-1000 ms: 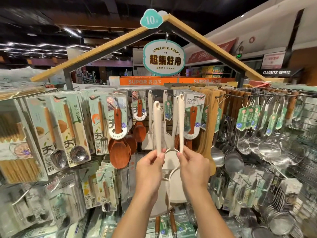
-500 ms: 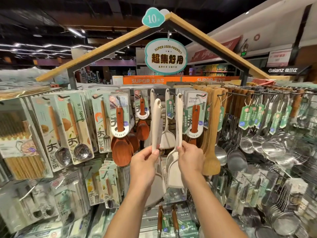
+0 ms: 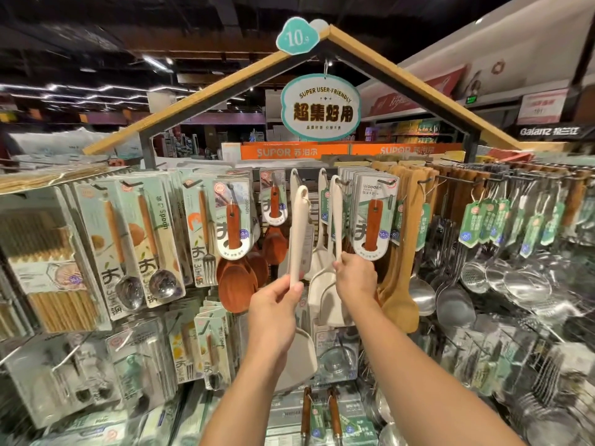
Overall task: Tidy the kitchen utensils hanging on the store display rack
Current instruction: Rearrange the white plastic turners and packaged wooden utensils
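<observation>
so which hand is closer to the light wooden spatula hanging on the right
Right. The right hand grips a cream spatula handle just left of the light wooden spatula, nearly beside it. The left hand holds another cream handle farther left.

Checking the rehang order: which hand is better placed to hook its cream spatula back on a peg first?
Likely the right hand: its cream spatula already has its top at a peg, while the left hand's spatula hangs lower.
</observation>
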